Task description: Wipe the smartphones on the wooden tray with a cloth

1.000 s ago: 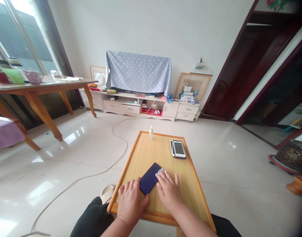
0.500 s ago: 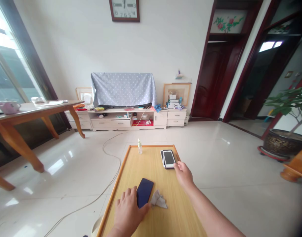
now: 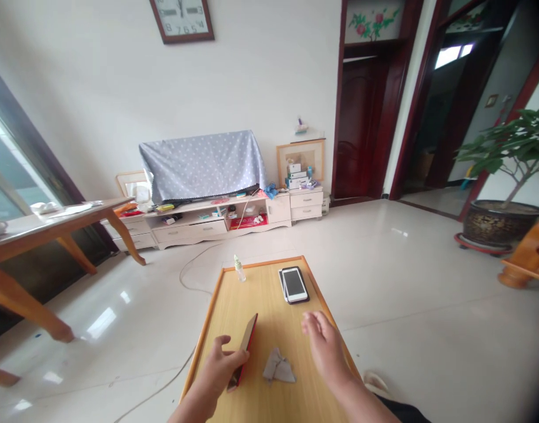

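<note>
My left hand [image 3: 223, 361] grips a dark phone [image 3: 248, 343] between thumb and fingers. The phone stands tilted on its long side above the wooden table, its thin red edge turned to the right. To the right of it, a crumpled grey cloth [image 3: 278, 367] lies on the tabletop. My right hand [image 3: 324, 346] hovers over the table's right side, fingers loosely bent and apart, with nothing seen in it. Beyond that hand, a white phone [image 3: 294, 284] with a black screen rests on other flat devices, whose edges stick out beneath.
A small clear bottle [image 3: 239, 269] with a pointed cap stands near the far left corner of the narrow wooden table [image 3: 260, 288]. A cable [image 3: 163, 385] runs over the floor at left. Farther off are a low cabinet [image 3: 190, 232], a larger table [image 3: 57, 235] and a potted plant [image 3: 501, 223].
My left hand has taken hold of the dark phone and tipped it up from lying flat. My right hand has drawn back from the white phone. The view has turned slightly right.
</note>
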`<state>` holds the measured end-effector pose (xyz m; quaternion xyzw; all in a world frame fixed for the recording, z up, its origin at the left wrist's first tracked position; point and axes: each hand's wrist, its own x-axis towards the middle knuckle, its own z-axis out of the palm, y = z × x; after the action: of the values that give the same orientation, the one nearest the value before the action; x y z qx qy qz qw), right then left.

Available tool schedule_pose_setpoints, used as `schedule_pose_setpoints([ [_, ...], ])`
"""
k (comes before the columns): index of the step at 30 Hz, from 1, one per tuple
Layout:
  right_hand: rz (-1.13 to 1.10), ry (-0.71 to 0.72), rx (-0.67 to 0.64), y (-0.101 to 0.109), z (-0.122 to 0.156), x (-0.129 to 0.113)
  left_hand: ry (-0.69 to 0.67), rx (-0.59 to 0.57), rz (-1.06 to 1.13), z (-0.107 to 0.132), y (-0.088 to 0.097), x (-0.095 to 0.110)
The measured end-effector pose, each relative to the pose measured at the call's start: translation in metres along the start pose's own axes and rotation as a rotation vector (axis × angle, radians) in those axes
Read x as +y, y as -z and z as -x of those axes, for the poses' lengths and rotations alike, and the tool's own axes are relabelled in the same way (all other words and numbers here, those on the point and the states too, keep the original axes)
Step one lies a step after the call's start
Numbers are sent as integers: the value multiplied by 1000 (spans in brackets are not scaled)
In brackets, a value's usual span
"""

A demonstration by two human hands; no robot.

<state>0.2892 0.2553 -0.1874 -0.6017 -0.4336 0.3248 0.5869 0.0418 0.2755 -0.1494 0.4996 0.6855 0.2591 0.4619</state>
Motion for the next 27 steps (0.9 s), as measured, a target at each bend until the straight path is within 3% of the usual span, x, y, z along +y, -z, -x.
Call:
schedule_pose_setpoints([
  [2, -60, -80, -231, -16, 17, -12, 60, -21, 135, -2, 0, 7],
  [4, -55, -132, -374, -37, 30, -19, 54, -45, 147, -3, -2, 11],
  [7, 37, -132, -406, -67, 33, -20, 39, -57, 102, -2, -8, 13],
  [10, 146, -221, -424, -92, 20, -18, 37, -16, 88, -1, -13, 10],
  [14, 247, -242, -384, -111, 6, -19, 2, -42, 131, 2, -12, 0],
  [17, 322, -181, -289, -110, 3, -23, -46, -75, 153, 2, -7, -4],
  [21, 361, -78, -215, -92, -10, -34, -140, 14, 157, -2, -5, 7],
  [24, 362, -21, -145, -70, -40, -42, -146, 16, 240, -16, -17, 27],
  [27, 375, -13, -77, -48, -81, -43, -124, 8, 369, -40, -41, 47],
])
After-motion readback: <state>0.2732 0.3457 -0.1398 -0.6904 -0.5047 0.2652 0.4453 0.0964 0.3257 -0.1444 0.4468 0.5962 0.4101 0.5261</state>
